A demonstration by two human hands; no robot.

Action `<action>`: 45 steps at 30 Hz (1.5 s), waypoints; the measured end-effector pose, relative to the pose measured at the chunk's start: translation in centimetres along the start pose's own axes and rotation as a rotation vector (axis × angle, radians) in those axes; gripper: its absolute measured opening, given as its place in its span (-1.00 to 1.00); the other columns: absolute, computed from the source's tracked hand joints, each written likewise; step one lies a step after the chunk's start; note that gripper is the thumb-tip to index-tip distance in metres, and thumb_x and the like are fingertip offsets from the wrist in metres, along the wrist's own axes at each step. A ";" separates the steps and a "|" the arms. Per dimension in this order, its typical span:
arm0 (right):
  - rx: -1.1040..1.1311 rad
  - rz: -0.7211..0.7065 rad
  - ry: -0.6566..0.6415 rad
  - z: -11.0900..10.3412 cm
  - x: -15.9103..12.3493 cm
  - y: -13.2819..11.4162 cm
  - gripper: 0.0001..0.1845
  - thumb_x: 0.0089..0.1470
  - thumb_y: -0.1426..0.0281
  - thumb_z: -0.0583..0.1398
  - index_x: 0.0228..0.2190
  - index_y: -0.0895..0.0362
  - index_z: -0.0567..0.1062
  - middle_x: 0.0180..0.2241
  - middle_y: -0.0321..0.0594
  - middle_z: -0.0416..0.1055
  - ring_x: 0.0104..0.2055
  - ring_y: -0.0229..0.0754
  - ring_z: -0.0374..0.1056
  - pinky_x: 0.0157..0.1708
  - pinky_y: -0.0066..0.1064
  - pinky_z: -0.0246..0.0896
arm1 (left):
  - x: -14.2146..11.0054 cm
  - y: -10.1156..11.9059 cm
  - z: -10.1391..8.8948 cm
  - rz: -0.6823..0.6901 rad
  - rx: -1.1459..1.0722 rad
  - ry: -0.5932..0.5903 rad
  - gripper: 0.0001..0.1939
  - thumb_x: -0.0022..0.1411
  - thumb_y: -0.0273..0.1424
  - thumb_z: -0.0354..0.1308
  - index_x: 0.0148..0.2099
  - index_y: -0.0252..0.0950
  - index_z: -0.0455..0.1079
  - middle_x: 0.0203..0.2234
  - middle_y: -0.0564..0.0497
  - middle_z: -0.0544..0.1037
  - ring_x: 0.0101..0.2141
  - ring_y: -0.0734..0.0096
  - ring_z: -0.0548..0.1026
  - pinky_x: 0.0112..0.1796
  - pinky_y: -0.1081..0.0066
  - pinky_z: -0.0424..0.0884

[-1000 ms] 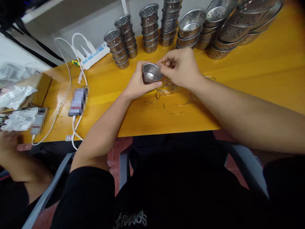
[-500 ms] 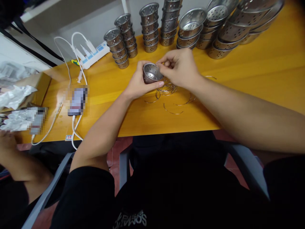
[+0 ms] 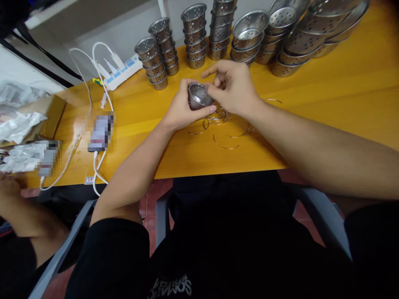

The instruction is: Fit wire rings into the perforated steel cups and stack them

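Observation:
My left hand (image 3: 182, 106) is wrapped round a small perforated metal cup (image 3: 195, 102), fingers behind it and thumb along its near side. The cup's mouth tilts up toward me, and a thin bright curved line crosses it; I cannot tell whether this is wire or an edge. Over the cup's right rim, my right hand (image 3: 230, 85) has its thumb at the rim and its index finger lifted apart, the other fingers curled. No object shows between thumb and index finger. Just below the hands lies a loose pile of thin metal wire rings (image 3: 218, 117), with single curved wires (image 3: 226, 147) nearby.
Stacks of perforated metal cups (image 3: 195, 37) and wider bowls (image 3: 283, 66) line the back of the yellow table (image 3: 311, 112). Toward the left are a power strip (image 3: 124, 72), a phone (image 3: 100, 133) on a white cable and a cardboard box (image 3: 52, 112). Another person's arm (image 3: 18, 211) rests at far left.
My right index finger has lifted away from the thumb and the cup's rim. A bright curved line now crosses the cup's mouth. My left hand keeps its hold.

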State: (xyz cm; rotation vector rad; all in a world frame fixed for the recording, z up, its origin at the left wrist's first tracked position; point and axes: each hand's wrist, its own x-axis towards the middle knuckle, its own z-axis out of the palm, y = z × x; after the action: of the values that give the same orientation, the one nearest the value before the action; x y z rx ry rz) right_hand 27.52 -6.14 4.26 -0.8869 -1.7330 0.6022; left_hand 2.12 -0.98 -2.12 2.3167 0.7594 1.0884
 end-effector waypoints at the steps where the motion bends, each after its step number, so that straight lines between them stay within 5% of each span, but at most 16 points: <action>1: 0.035 -0.004 -0.009 -0.2 0.1 -0.2 -0.72 0.47 0.05 0.70 -0.05 -0.12 0.84 -0.42 -0.35 0.54 -0.41 -0.07 0.35 -0.31 -0.09 0.50 | 0.0 0.1 -0.1 -0.014 -0.006 -0.004 0.24 0.30 0.71 0.53 0.53 -0.06 0.28 0.26 -0.09 0.56 0.25 -0.07 0.71 0.44 -0.14 0.59; 5: 0.218 0.021 -0.191 -1.8 0.2 -1.5 -0.45 0.57 -0.27 0.62 -0.10 -0.07 0.84 -0.28 -0.24 0.73 -0.42 -0.12 0.46 -0.41 -0.18 0.48 | 0.1 -0.5 -0.6 -0.066 -0.108 -0.028 0.11 0.42 0.69 0.42 0.48 -0.08 0.39 0.18 -0.07 0.63 0.21 -0.02 0.74 0.36 -0.10 0.68; 9: 0.324 0.082 -0.361 -3.0 0.1 -2.6 -0.23 0.27 -0.46 0.72 -0.08 -0.06 0.79 -0.36 -0.29 0.69 -0.45 -0.12 0.55 -0.51 -0.27 0.48 | 0.0 -1.5 -0.9 -0.084 -0.216 -0.023 0.04 0.46 0.70 0.37 0.47 -0.03 0.46 0.12 -0.07 0.68 0.12 0.00 0.79 0.18 -0.03 0.81; 12: 0.375 0.076 -0.363 -2.8 0.0 -2.9 -0.14 0.14 -0.49 0.75 -0.19 -0.03 0.70 -0.44 -0.36 0.60 -0.49 -0.18 0.51 -0.54 -0.34 0.41 | -0.1 -0.9 -1.0 -0.040 -0.210 -0.042 0.05 0.43 0.65 0.47 0.50 -0.02 0.45 0.20 -0.08 0.70 0.20 -0.04 0.80 0.27 -0.09 0.81; 16: 0.350 0.124 -0.318 -2.1 0.0 -2.9 -0.16 0.21 -0.48 0.73 -0.22 -0.07 0.63 -0.51 -0.38 0.53 -0.51 -0.13 0.50 -0.55 -0.29 0.44 | -0.2 0.3 -0.9 0.047 -0.269 -0.026 0.09 0.36 0.58 0.60 0.53 0.00 0.41 0.27 -0.10 0.70 0.23 -0.04 0.79 0.31 -0.10 0.78; 21: 0.263 0.203 -0.301 -1.9 0.0 -2.4 -0.19 0.18 -0.47 0.75 -0.19 -0.13 0.62 -0.49 -0.33 0.58 -0.45 0.04 0.58 -0.50 -0.11 0.60 | -0.2 -0.6 -0.5 -0.002 -0.171 -0.056 0.17 0.36 0.70 0.46 0.55 -0.02 0.32 0.33 -0.17 0.64 0.29 -0.11 0.75 0.38 -0.19 0.70; 26: 0.273 0.148 -0.324 -1.7 0.1 -2.0 -0.06 0.08 -0.59 0.72 -0.24 -0.08 0.60 -0.49 -0.30 0.61 -0.50 -0.03 0.54 -0.54 -0.21 0.44 | -0.1 -1.3 -0.4 -0.006 -0.122 -0.053 0.23 0.32 0.77 0.40 0.55 -0.05 0.33 0.28 -0.15 0.62 0.28 -0.10 0.73 0.38 -0.17 0.66; 36: 0.307 0.164 -0.346 -1.9 0.2 -2.1 -0.11 0.13 -0.49 0.77 -0.26 -0.05 0.60 -0.52 -0.34 0.54 -0.53 -0.11 0.51 -0.53 -0.25 0.39 | -0.3 -0.7 -0.7 -0.006 -0.182 -0.068 0.13 0.38 0.69 0.45 0.52 -0.03 0.40 0.30 -0.14 0.66 0.31 -0.11 0.75 0.40 -0.17 0.71; 40: 0.291 0.185 -0.338 -2.1 0.1 -2.3 -0.14 0.11 -0.46 0.79 -0.24 -0.07 0.63 -0.50 -0.32 0.56 -0.47 -0.01 0.57 -0.48 -0.17 0.54 | -0.3 -1.3 -0.7 0.024 -0.207 -0.052 0.14 0.30 0.72 0.48 0.52 0.05 0.41 0.30 -0.11 0.68 0.28 -0.13 0.76 0.35 -0.21 0.76; 45: 0.267 0.176 -0.338 -2.1 0.0 -2.5 -0.16 0.17 -0.49 0.75 -0.24 -0.09 0.63 -0.49 -0.27 0.57 -0.45 0.03 0.57 -0.47 -0.11 0.57 | -0.5 -0.5 -1.0 0.010 -0.175 -0.093 0.01 0.50 0.61 0.41 0.56 0.04 0.36 0.35 -0.15 0.68 0.35 -0.14 0.77 0.41 -0.19 0.76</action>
State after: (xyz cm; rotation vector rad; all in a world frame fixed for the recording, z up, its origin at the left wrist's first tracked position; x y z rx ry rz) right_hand 28.84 -7.68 6.79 -0.7840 -1.8254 1.1264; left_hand 0.90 -0.75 -2.16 2.2081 0.5942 1.0018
